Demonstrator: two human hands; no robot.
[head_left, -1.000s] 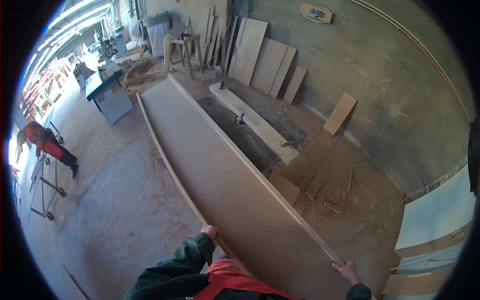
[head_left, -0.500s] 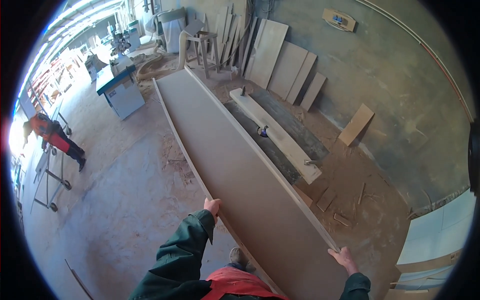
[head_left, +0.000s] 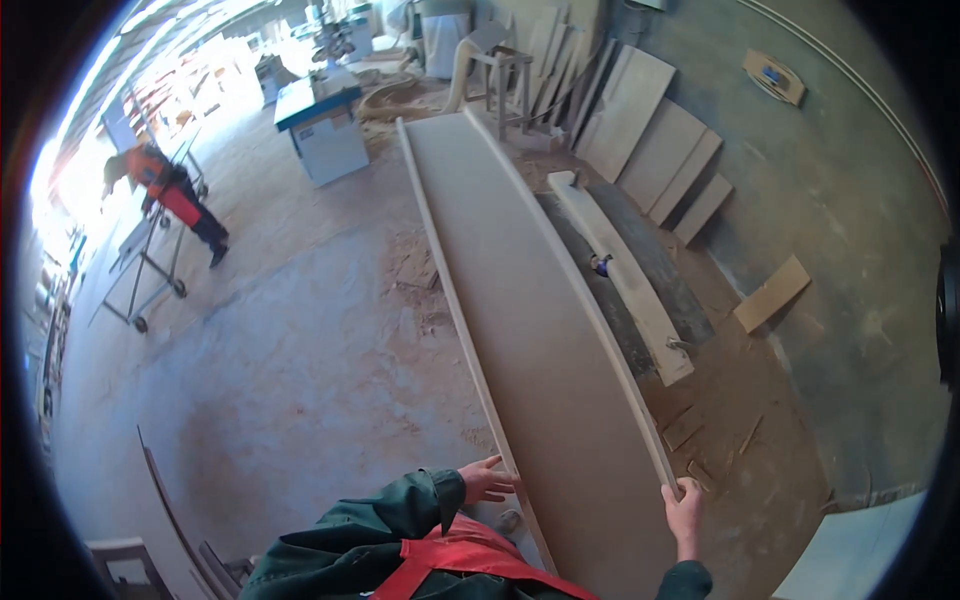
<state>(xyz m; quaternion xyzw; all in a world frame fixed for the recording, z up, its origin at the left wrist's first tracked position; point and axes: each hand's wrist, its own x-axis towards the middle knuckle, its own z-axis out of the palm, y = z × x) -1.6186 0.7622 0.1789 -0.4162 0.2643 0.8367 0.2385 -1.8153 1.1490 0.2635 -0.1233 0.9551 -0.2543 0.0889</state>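
Head view: workshop floor, seen from above.
Long board (head_left: pixel 545 330): pale sheet, held off the floor, near end at the body, far end toward the blue-topped machine (head_left: pixel 322 125).
Left hand (head_left: pixel 487 479): fingers spread, laid against the board's left edge.
Right hand (head_left: pixel 684 508): closed around the right edge, thumb over the top face.
Surroundings: boards leaning on the wall (head_left: pixel 655 150); planks on the floor (head_left: pixel 625 275) just right of the board; sawdust and offcuts nearby; a person in orange (head_left: pixel 170 190) well apart beside a wheeled trolley (head_left: pixel 150 265).
Progress: board lifted and gripped at both edges; not yet set down, judged as mid-carry.
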